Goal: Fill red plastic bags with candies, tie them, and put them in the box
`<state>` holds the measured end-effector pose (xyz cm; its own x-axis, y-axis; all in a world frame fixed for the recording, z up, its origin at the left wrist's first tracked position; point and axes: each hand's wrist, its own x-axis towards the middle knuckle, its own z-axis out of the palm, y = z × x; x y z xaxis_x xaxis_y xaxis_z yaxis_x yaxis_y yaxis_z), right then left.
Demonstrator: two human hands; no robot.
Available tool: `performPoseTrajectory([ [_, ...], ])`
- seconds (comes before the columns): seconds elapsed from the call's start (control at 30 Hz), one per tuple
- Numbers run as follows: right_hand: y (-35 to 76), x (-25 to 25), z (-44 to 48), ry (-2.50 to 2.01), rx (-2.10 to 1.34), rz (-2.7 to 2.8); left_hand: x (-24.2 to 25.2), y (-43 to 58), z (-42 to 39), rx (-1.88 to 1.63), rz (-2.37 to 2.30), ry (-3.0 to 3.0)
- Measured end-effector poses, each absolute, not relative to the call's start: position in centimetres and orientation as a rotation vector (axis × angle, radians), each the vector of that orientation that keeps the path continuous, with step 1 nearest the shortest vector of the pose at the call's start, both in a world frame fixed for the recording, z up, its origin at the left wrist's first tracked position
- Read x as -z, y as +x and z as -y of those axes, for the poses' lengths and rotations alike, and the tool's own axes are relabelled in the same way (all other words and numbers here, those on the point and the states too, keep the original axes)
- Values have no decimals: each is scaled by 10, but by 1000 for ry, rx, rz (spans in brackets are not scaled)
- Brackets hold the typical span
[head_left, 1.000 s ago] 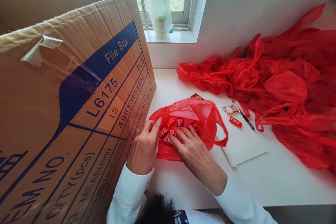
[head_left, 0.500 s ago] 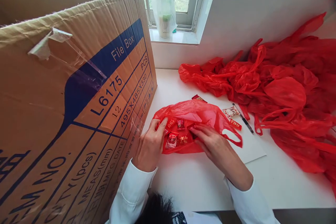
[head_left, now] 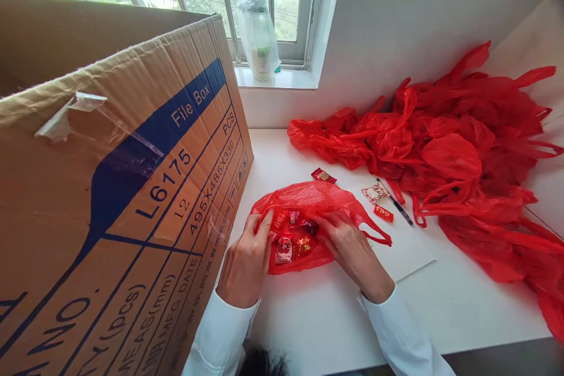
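A small red plastic bag (head_left: 308,200) lies on the white table (head_left: 317,317) in front of me, with several wrapped sweets (head_left: 291,238) showing through it. My left hand (head_left: 244,264) pinches the bag's left edge between thumb and fingers. My right hand (head_left: 352,249) grips the bag's right side, fingers curled over the plastic near its handle loop (head_left: 374,235). Both sleeves are white.
A big cardboard file box (head_left: 114,188) stands close on the left. A heap of red plastic bags (head_left: 458,153) fills the right and back. Loose sweets (head_left: 324,175), small packets (head_left: 374,192), a pen (head_left: 394,201) and a white sheet (head_left: 405,252) lie beyond the bag. A jar (head_left: 259,41) stands on the sill.
My right hand has drawn out from over the sweets to the bag's right side. The bag has been gathered smaller and flatter. The view has tilted up slightly.
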<state>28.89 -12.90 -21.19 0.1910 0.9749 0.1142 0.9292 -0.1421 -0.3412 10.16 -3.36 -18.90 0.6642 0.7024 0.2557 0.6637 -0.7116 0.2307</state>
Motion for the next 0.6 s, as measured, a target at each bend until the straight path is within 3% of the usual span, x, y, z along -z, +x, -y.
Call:
performPoseTrajectory([
  [0.37, 273, 194, 129, -1951, -76, 1913, 184, 73, 16, -638, -847, 2820],
  [0.6, 297, 172, 162, -1797, 250, 1807, 175, 84, 12, -718, -772, 2843],
])
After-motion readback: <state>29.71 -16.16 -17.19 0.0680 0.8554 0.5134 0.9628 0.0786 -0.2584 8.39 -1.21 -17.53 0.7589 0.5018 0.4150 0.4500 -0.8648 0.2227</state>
